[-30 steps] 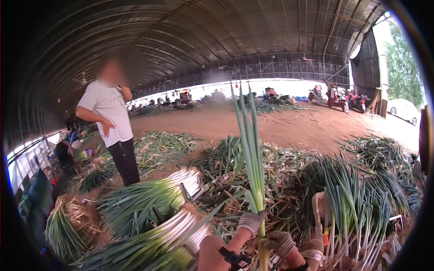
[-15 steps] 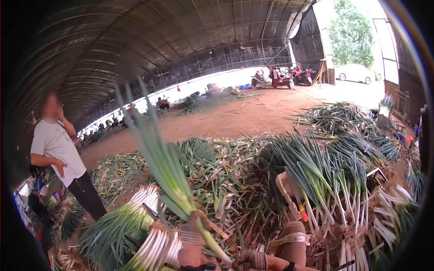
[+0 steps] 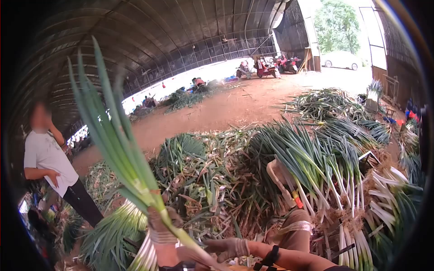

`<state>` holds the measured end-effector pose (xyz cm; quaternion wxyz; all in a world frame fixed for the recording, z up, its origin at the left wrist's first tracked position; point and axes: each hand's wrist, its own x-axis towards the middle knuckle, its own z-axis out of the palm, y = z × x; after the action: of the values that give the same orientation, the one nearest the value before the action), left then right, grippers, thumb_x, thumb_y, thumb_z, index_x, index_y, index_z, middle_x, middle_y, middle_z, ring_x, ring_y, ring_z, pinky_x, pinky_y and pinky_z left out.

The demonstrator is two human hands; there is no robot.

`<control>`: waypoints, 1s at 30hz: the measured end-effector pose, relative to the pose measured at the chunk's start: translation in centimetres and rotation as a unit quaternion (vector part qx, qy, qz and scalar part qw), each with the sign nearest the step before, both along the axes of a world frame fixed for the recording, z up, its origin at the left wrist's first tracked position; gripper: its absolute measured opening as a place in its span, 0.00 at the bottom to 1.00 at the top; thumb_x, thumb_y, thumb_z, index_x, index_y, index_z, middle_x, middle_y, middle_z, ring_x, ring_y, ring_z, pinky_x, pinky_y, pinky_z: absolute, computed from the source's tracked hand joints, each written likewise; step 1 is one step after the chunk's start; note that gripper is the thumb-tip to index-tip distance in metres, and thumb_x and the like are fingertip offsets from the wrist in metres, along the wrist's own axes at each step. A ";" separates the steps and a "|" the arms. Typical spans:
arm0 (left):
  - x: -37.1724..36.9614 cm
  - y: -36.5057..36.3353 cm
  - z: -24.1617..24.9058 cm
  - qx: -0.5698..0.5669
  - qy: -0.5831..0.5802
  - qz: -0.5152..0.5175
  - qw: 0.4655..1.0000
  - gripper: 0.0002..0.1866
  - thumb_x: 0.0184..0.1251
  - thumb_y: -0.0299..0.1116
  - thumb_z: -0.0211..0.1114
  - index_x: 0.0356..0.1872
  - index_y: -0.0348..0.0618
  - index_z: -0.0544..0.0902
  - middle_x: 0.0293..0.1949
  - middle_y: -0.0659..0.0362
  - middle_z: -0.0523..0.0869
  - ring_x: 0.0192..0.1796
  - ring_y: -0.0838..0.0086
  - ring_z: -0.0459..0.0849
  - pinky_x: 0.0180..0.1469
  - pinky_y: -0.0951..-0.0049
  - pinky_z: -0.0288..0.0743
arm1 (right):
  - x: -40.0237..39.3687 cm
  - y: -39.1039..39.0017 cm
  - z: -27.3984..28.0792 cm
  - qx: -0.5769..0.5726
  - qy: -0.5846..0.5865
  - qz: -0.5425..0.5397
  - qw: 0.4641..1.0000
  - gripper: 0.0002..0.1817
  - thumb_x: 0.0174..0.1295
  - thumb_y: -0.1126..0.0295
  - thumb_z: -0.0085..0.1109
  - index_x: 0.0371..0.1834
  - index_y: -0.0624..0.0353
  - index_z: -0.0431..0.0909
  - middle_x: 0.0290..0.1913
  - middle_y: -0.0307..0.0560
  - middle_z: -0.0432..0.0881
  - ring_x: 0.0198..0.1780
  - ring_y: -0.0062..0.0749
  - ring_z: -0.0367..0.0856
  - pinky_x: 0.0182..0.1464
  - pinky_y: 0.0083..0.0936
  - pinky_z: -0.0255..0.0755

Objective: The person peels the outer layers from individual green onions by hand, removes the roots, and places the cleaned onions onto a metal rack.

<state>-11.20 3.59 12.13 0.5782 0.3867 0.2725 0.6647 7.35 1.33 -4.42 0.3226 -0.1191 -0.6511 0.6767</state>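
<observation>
My left hand (image 3: 162, 222), in a striped-cuff glove, is closed around the stalk of a leek (image 3: 135, 174). Its long green leaves rise up and to the left, and its pale stem (image 3: 190, 241) slants down to the right. Beside the lower stem is my gloved right hand (image 3: 229, 247), fingers stretched toward it and apart. A dark band circles that wrist. Just left of my left hand lie trimmed leeks (image 3: 115, 232) with white stems and green tops, partly hidden by my arm.
Stripped leaves (image 3: 212, 174) cover the ground ahead. On the right, many leeks (image 3: 332, 174) lean by a pale container edge (image 3: 279, 178), with more piled behind. A person (image 3: 49, 156) in a white shirt stands at left. Motor scooters (image 3: 266, 67) are parked far back.
My left hand has moved left with the leek, which now stands larger in view. My right hand has opened from the lower stem. The view has shifted slightly right.
</observation>
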 end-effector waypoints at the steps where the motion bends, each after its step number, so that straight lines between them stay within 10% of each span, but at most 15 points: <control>1: 2.1 -0.5 0.2 0.006 0.046 0.034 0.998 0.36 0.43 0.68 0.61 0.47 0.50 0.74 0.14 0.67 0.73 0.12 0.81 0.67 0.13 0.81 0.60 | -0.5 -1.6 2.5 -0.025 0.001 0.059 0.998 0.39 0.51 0.58 0.67 0.64 0.59 0.60 0.55 0.45 0.73 0.56 0.29 0.69 0.59 0.28 0.63; 2: 2.9 -0.4 -0.7 0.014 0.015 0.015 1.000 0.37 0.44 0.70 0.58 0.46 0.50 0.75 0.16 0.66 0.75 0.13 0.80 0.69 0.15 0.80 0.62 | -1.9 -1.4 1.0 0.085 -0.167 -0.005 0.982 0.35 0.51 0.56 0.66 0.61 0.59 0.65 0.47 0.47 0.78 0.48 0.29 0.75 0.51 0.25 0.70; 5: 3.4 0.3 -3.4 -0.027 -0.078 -0.025 0.996 0.38 0.46 0.74 0.51 0.45 0.50 0.75 0.22 0.63 0.78 0.17 0.78 0.72 0.19 0.78 0.66 | -1.9 -3.9 1.5 -0.098 -0.172 -0.111 0.974 0.25 0.54 0.58 0.63 0.53 0.59 0.73 0.27 0.40 0.80 0.26 0.20 0.76 0.30 0.19 0.73; 8: 3.1 -0.3 -4.6 -0.034 0.003 0.025 0.999 0.33 0.49 0.68 0.56 0.44 0.49 0.76 0.25 0.62 0.80 0.20 0.76 0.75 0.22 0.76 0.68 | -0.3 -4.8 4.7 -0.087 -0.307 -0.118 0.940 0.19 0.54 0.60 0.62 0.47 0.57 0.77 0.27 0.37 0.79 0.28 0.19 0.77 0.33 0.21 0.72; 14: 1.5 -3.2 -8.0 -0.054 0.073 0.047 0.995 0.29 0.52 0.62 0.57 0.43 0.47 0.77 0.26 0.62 0.80 0.21 0.76 0.75 0.23 0.76 0.69 | 0.8 -3.8 -3.2 -0.228 -0.154 -0.077 0.958 0.22 0.50 0.70 0.64 0.49 0.63 0.73 0.28 0.38 0.78 0.29 0.20 0.76 0.33 0.19 0.71; 30: 0.7 -8.7 -14.2 -0.063 0.227 0.045 0.971 0.17 0.60 0.44 0.58 0.40 0.42 0.77 0.28 0.62 0.80 0.26 0.78 0.76 0.27 0.77 0.71 | 3.4 -5.5 -0.9 -0.194 -0.096 -0.050 0.975 0.15 0.42 0.74 0.65 0.36 0.66 0.78 0.27 0.43 0.80 0.27 0.26 0.77 0.29 0.22 0.74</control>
<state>-10.48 -5.11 -2.03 0.4937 0.4778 0.4554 0.5662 10.75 -4.14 -5.27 0.2626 -0.2761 -0.5286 0.7586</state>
